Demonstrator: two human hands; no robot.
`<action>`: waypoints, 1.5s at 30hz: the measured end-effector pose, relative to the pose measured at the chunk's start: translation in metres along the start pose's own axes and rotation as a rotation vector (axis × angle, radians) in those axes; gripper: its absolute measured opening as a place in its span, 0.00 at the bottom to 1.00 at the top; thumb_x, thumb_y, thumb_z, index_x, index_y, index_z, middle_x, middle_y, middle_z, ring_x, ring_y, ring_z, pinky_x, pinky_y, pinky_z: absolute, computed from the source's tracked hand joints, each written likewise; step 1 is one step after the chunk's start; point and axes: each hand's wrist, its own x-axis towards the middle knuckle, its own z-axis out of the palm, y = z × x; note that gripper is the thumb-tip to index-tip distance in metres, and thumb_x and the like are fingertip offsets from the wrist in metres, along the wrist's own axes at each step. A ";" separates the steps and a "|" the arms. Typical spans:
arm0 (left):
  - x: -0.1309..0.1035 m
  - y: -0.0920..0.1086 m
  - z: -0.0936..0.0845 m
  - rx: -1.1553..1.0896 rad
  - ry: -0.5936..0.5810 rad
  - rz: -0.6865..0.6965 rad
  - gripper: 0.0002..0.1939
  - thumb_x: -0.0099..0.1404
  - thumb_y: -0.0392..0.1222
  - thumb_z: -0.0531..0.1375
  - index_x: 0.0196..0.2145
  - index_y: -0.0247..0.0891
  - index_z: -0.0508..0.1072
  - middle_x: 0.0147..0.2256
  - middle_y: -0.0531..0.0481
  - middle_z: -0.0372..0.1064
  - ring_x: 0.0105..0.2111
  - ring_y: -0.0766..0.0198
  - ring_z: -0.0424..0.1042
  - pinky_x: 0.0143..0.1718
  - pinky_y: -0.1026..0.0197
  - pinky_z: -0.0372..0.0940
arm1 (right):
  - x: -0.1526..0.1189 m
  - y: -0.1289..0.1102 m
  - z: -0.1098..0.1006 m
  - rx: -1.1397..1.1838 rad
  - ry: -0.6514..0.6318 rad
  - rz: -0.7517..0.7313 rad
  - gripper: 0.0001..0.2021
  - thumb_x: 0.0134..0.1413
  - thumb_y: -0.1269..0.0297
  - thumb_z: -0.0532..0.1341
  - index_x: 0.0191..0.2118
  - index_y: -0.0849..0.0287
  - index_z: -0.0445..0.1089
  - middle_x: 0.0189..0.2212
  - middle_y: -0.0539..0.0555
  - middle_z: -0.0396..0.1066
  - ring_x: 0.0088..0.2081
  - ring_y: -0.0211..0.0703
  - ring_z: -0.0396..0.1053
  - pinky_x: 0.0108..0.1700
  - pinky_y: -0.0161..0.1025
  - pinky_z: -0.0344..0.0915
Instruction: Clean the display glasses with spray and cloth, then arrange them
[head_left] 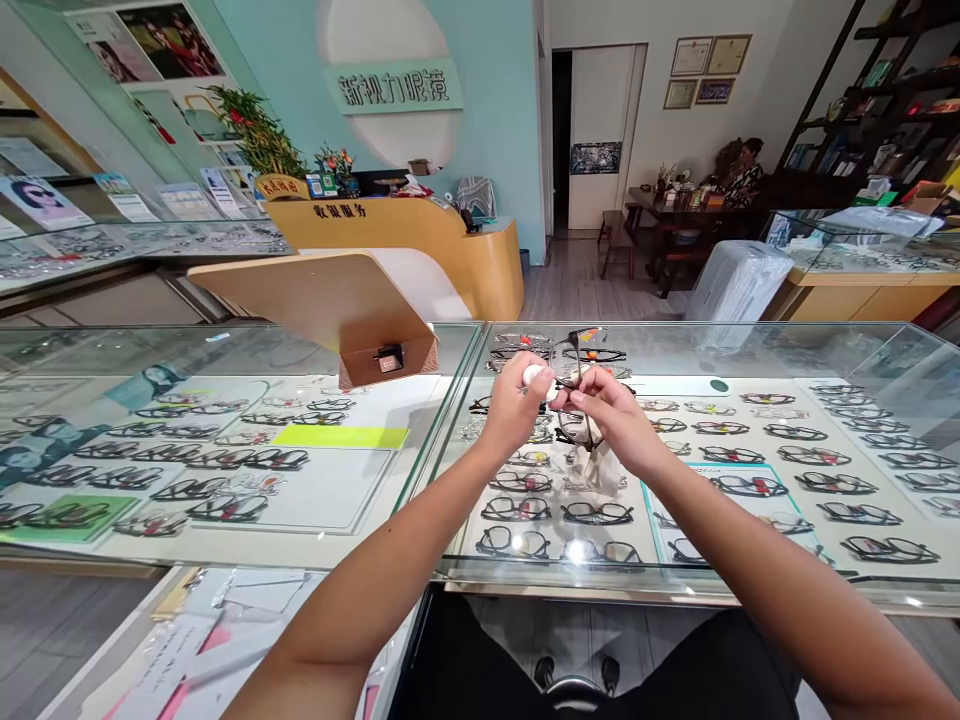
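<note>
Above the glass counter my two hands meet around a pair of dark-rimmed eyeglasses (568, 380), turned so that one lens is above the other. My right hand (616, 418) grips the frame near its middle, fingers closed. Close beside it, my left hand (517, 402) is closed with thumb and fingers on a small white thing (534, 376) at the lens edge; whether this is cloth or something firmer I cannot tell. Under the right fingers a pale, crumpled shape (596, 470) shows, perhaps cloth or a reflection on the glass.
Rows of eyeglasses (795, 432) lie inside the glass display case (480, 345). On the left part stands a tilted brown board (315, 300) with a small black box (388, 356). An open drawer with papers (180, 650) is at lower left. A person (742, 175) sits far back.
</note>
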 end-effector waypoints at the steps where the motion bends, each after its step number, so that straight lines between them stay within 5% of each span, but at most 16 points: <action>1: 0.001 0.000 -0.001 -0.015 0.004 -0.010 0.26 0.72 0.70 0.56 0.33 0.43 0.68 0.34 0.49 0.67 0.37 0.55 0.67 0.42 0.53 0.65 | 0.000 -0.002 0.000 0.015 0.001 0.009 0.23 0.59 0.41 0.77 0.36 0.50 0.68 0.38 0.51 0.82 0.46 0.52 0.78 0.60 0.52 0.71; 9: -0.001 0.002 -0.005 -0.048 0.027 0.024 0.30 0.74 0.74 0.53 0.33 0.44 0.68 0.34 0.49 0.67 0.36 0.55 0.67 0.42 0.51 0.66 | 0.007 -0.016 -0.009 0.193 0.111 0.024 0.23 0.56 0.48 0.79 0.34 0.51 0.65 0.40 0.52 0.85 0.47 0.49 0.81 0.60 0.47 0.74; 16: -0.005 -0.001 0.002 0.218 -0.155 0.213 0.24 0.73 0.68 0.58 0.34 0.45 0.71 0.35 0.46 0.72 0.41 0.49 0.69 0.48 0.46 0.66 | 0.007 -0.011 -0.009 0.180 0.112 0.029 0.22 0.56 0.47 0.79 0.37 0.51 0.67 0.40 0.51 0.84 0.45 0.49 0.80 0.48 0.42 0.75; 22: 0.030 -0.048 -0.033 0.197 0.193 0.063 0.17 0.72 0.60 0.61 0.38 0.44 0.69 0.39 0.48 0.70 0.42 0.53 0.71 0.51 0.52 0.67 | 0.015 -0.032 -0.033 0.175 0.157 -0.018 0.19 0.58 0.51 0.77 0.34 0.52 0.67 0.41 0.54 0.84 0.45 0.48 0.81 0.48 0.42 0.78; 27: 0.057 -0.100 -0.065 0.308 0.485 -0.236 0.09 0.68 0.39 0.62 0.45 0.43 0.68 0.45 0.44 0.74 0.49 0.48 0.74 0.64 0.46 0.65 | 0.025 -0.045 -0.066 0.154 0.228 -0.087 0.15 0.58 0.54 0.75 0.36 0.51 0.69 0.41 0.53 0.82 0.48 0.47 0.82 0.52 0.41 0.80; 35: 0.061 -0.152 -0.085 0.344 0.494 -0.417 0.08 0.69 0.36 0.64 0.43 0.41 0.68 0.43 0.44 0.74 0.47 0.50 0.75 0.59 0.48 0.69 | 0.035 -0.030 -0.085 0.274 0.238 -0.081 0.14 0.56 0.58 0.76 0.36 0.52 0.70 0.38 0.50 0.83 0.46 0.42 0.82 0.47 0.34 0.80; 45: 0.060 -0.167 -0.091 0.421 0.540 -0.506 0.12 0.72 0.34 0.64 0.51 0.39 0.69 0.46 0.43 0.78 0.49 0.50 0.79 0.58 0.49 0.72 | 0.036 -0.031 -0.083 0.303 0.254 -0.070 0.17 0.55 0.60 0.76 0.34 0.51 0.66 0.36 0.50 0.83 0.45 0.44 0.84 0.47 0.36 0.82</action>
